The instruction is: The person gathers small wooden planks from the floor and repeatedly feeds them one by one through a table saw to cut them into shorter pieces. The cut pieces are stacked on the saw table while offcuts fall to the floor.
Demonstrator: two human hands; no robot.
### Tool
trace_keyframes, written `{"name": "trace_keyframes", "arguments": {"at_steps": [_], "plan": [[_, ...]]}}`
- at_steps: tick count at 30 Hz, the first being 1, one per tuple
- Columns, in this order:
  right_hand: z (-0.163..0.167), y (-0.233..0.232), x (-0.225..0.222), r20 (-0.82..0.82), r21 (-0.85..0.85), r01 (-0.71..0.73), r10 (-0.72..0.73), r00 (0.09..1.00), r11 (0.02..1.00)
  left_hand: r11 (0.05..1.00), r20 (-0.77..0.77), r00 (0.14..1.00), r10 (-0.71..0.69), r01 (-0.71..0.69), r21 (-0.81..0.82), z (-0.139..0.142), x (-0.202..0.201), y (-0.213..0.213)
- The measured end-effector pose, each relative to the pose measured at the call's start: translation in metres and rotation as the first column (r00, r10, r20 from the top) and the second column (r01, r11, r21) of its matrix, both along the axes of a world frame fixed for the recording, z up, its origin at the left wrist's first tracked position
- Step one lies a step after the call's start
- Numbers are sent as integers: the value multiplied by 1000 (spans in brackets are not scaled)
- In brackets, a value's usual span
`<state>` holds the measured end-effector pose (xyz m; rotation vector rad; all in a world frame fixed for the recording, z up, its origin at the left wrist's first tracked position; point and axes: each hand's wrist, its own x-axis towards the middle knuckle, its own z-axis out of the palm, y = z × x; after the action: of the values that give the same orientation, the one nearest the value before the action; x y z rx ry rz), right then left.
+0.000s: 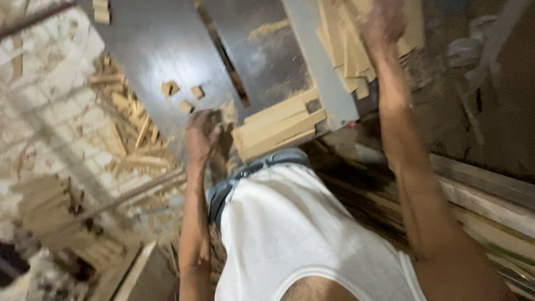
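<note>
The head view is blurred and tilted. My left hand rests at the near edge of a dark saw table, fingers curled beside a stack of pale wooden strips; whether it holds anything cannot be made out. My right hand reaches far up onto a pile of thin wooden boards at the table's right, motion-blurred. A slot with a saw blade runs across the table between the hands. A grey metal fence lies between the strips and the boards.
Three small wood blocks lie on the table near my left hand. Offcuts and sawdust are heaped on the floor at the left, by a pale brick wall. Long planks lie at the right.
</note>
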<state>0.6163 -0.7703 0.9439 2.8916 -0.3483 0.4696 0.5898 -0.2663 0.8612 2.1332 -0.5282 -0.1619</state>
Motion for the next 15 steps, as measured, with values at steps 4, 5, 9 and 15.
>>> {"name": "trace_keyframes", "arguments": {"at_steps": [4, 5, 9, 15], "plan": [[-6, 24, -20, 220, -157, -63, 97, 971, 986, 998, -218, 973, -70, 67, -22, 0, -37, -7], [-3, 35, -27, 26, 72, -27, 25, 999, 997, 996, -190, 978, -91, 85, -39, -1, -43, -9], [-20, 97, -69, -642, 569, 342, 144, 753, 748, 996, -293, 955, -46, 68, 66, -11, -50, -17], [-76, 122, -86, -514, 551, -38, 375, 771, 834, 992, -287, 956, 70, -36, 119, -40, -43, -34]]}}
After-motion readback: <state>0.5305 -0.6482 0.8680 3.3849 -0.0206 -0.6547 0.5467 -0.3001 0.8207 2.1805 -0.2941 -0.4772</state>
